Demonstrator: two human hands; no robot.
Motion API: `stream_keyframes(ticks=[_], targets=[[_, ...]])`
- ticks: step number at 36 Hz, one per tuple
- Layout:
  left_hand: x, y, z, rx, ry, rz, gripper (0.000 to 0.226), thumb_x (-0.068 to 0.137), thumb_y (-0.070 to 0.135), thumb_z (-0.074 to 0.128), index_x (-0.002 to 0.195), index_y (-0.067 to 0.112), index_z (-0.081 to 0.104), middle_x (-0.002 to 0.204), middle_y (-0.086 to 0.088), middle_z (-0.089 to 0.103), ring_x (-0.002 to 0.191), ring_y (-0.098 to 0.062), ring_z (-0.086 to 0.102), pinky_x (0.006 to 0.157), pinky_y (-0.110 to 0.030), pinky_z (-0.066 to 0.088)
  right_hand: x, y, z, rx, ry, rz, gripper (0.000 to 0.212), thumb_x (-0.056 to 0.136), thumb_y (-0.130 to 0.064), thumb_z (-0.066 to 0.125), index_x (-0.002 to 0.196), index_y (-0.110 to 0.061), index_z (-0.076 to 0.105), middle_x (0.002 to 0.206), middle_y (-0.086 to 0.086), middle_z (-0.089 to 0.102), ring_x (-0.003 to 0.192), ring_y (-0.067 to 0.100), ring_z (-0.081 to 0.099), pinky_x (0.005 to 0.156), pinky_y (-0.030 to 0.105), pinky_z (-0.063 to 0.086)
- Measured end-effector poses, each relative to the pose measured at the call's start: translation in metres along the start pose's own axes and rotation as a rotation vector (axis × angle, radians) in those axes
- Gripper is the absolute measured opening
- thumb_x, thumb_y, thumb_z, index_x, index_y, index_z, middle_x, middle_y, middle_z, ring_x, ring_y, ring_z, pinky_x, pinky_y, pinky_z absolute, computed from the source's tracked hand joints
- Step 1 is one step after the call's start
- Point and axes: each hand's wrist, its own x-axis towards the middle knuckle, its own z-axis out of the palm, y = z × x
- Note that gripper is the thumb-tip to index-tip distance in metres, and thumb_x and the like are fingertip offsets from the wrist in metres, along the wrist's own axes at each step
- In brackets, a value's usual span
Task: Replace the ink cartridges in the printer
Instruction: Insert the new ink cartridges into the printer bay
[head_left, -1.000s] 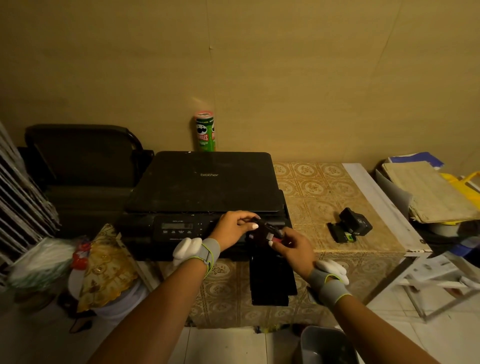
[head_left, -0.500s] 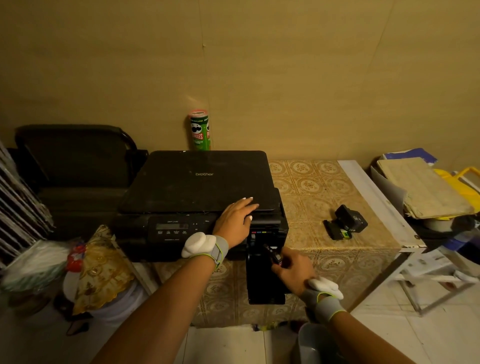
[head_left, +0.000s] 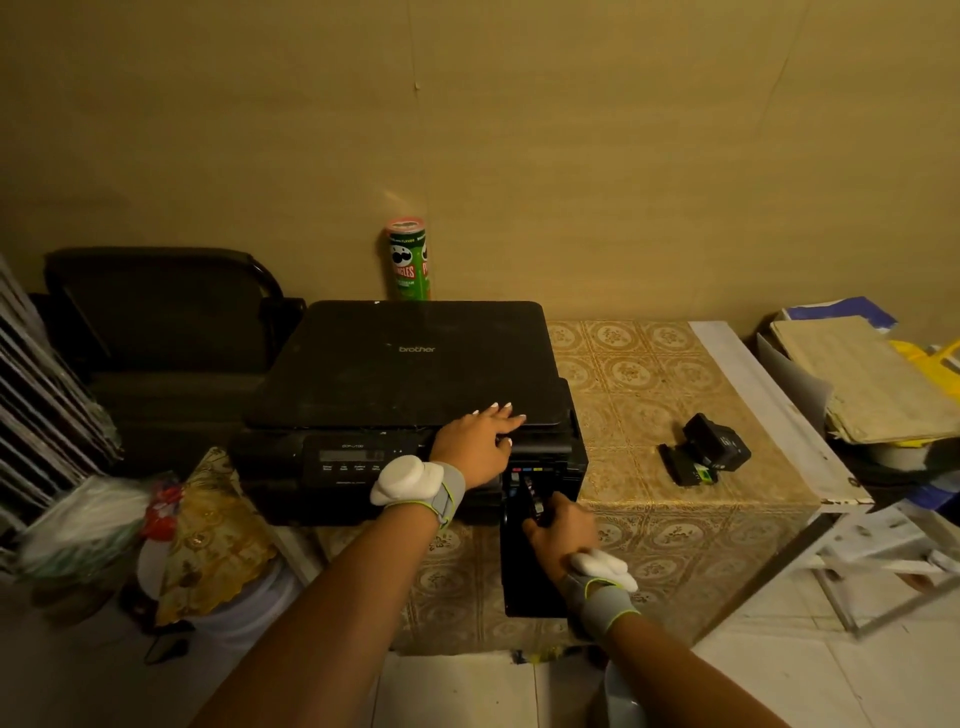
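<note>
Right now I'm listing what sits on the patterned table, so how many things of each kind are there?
Printer: 1
Chip can: 1
Small black items, appear to be two, touching: 2
Total: 4

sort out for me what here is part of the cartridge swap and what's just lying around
Part of the job: printer, its open cartridge door, cartridge in the right hand, left hand on the printer, spare cartridges.

Lying about: Pringles can, paper stack, chair.
</note>
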Motion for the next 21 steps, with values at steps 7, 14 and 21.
stream_keyframes(ticks=[7,14,21], targets=[[0.001,0.005,-0.002,0.149,-0.018,0.019,0.047,0.095,0.028,0.039,0.141,0.034,0.032,0.156,0.006,0.023,0.142,-0.020,0.025,0.115,-0.037,0.027,0.011,-0.008,0.009,0.056,-0.017,0.102,0.027,0.083,-0.022,0.063,0.103,-0.004,0.059,0.110,0.017,0.066,0.104,0.034,0.061,0.077,0.030,0.046],[0.000,0.001,-0.002,0.172,-0.019,0.042,0.049,0.095,0.029,0.040,0.142,0.035,0.029,0.156,0.007,0.021,0.143,-0.018,0.023,0.113,-0.034,0.028,0.030,-0.018,0.013,0.081,-0.037,0.131,0.028,0.086,-0.023,0.063,0.103,0.000,0.060,0.109,0.020,0.065,0.103,0.036,0.060,0.072,0.029,0.041],[0.006,-0.004,-0.010,0.194,-0.009,0.084,0.045,0.094,0.027,0.039,0.136,0.041,0.037,0.152,0.010,0.031,0.137,-0.014,0.036,0.105,-0.035,0.038,0.037,-0.008,0.016,0.261,-0.057,0.139,0.011,0.086,-0.008,0.058,0.076,-0.004,0.056,0.090,0.015,0.066,0.080,0.025,0.064,0.074,0.039,0.054]])
